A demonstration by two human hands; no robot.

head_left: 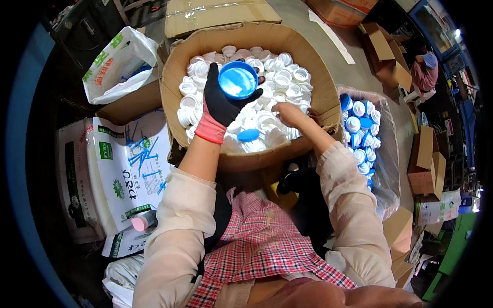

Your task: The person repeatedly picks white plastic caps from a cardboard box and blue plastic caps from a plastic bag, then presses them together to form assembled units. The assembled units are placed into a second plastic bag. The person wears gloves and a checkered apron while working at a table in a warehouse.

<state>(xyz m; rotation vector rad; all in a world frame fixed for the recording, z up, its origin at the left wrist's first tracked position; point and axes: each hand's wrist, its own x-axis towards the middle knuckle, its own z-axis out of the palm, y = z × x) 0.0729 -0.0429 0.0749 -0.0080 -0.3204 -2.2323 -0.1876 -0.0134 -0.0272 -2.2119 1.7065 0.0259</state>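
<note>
My left hand (221, 100), in a black glove with a pink cuff, is closed around a round blue lid (238, 80), held with its glossy blue face up. It is above a large cardboard box (172, 77) heaped with white plastic lids (282, 78). My bare right hand (291, 115) reaches into the right part of the heap. Its fingers are curled down among the white lids, and what they pinch is hidden. One blue-topped lid (248, 135) lies on the pile near the box's front edge.
To the right stands a clear-plastic-lined carton (386, 149) of blue-and-white lids. At left are a white bag (110, 84), thin blue plastic strips (144, 156) on a printed sack, and a pink-capped bottle (139, 222). Another person (425, 72) is at far right, near open cartons (426, 154).
</note>
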